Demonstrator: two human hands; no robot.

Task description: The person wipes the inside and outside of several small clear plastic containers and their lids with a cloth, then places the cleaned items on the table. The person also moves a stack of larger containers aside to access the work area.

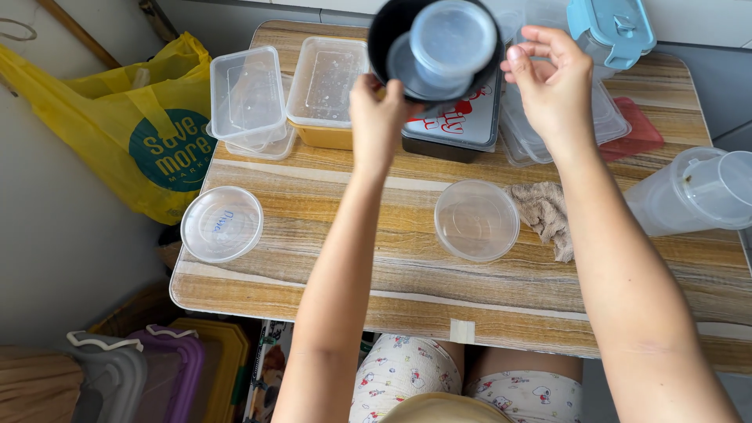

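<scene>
My left hand (378, 117) is raised over the table and grips the rim of a round black container (389, 31), tilted so its inside faces me. A small clear plastic tub (452, 39) sits inside it. My right hand (553, 82) hovers beside the black container's right edge with fingers curled and apart, holding nothing. Below on the wooden table (329, 235) lie a round clear lid (222, 223) at the left and a round clear container (476, 220) in the middle.
Clear rectangular tubs (247, 94) (327, 78), a black lidded box (458, 129) and a red lid (642, 133) fill the far side. A cloth (547, 213), a clear jug (697, 192), a blue-lidded box (615, 27), a yellow bag (133, 125) and floor containers (157, 372) surround.
</scene>
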